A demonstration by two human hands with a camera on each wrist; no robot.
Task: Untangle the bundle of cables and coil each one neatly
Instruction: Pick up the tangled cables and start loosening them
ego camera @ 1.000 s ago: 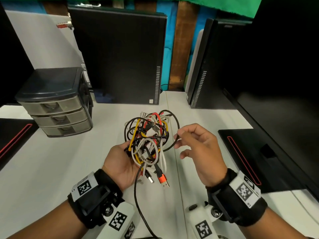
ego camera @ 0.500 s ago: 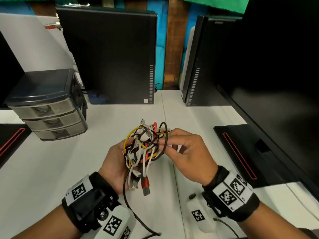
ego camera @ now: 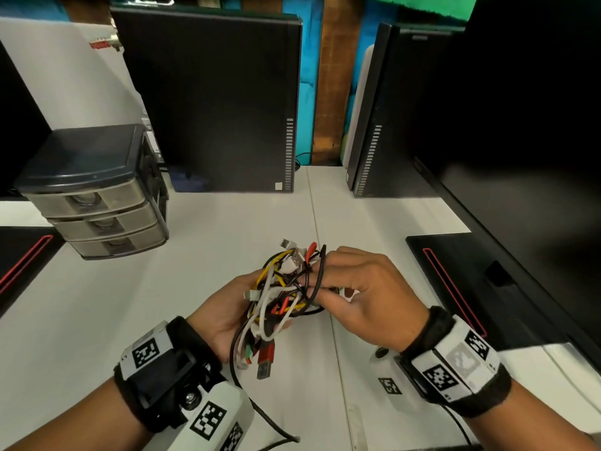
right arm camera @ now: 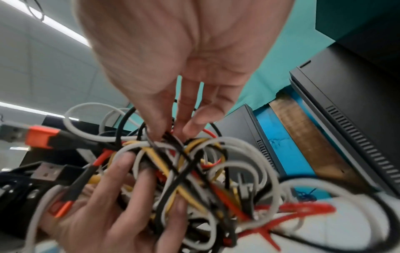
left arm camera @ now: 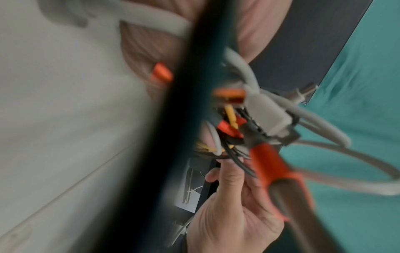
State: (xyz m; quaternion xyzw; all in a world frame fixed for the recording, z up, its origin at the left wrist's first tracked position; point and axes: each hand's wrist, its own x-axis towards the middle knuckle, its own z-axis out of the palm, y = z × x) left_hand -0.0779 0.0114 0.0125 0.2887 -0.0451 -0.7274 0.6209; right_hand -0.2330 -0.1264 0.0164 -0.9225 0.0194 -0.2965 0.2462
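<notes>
A tangled cable bundle (ego camera: 283,289) of white, black, yellow and red cables is held above the white desk. My left hand (ego camera: 224,315) cups it from below, fingers curled round the wires (right arm camera: 138,181). My right hand (ego camera: 364,294) is at the bundle's right side, and its fingertips (right arm camera: 166,130) pinch a black strand. A red USB plug (ego camera: 266,354) and a black cable tail (ego camera: 260,415) dangle toward the desk. The left wrist view is blurred by a black cable (left arm camera: 173,137) close to the lens.
A grey three-drawer box (ego camera: 94,196) stands at the back left. Two black computer towers (ego camera: 214,102) (ego camera: 400,115) stand at the back. A black monitor base (ego camera: 481,288) lies on the right, and another dark base (ego camera: 19,258) on the left.
My right hand, apart from the bundle a second ago, has closed in and now pinches a strand. The bundle has been squeezed more compactly between both hands.
</notes>
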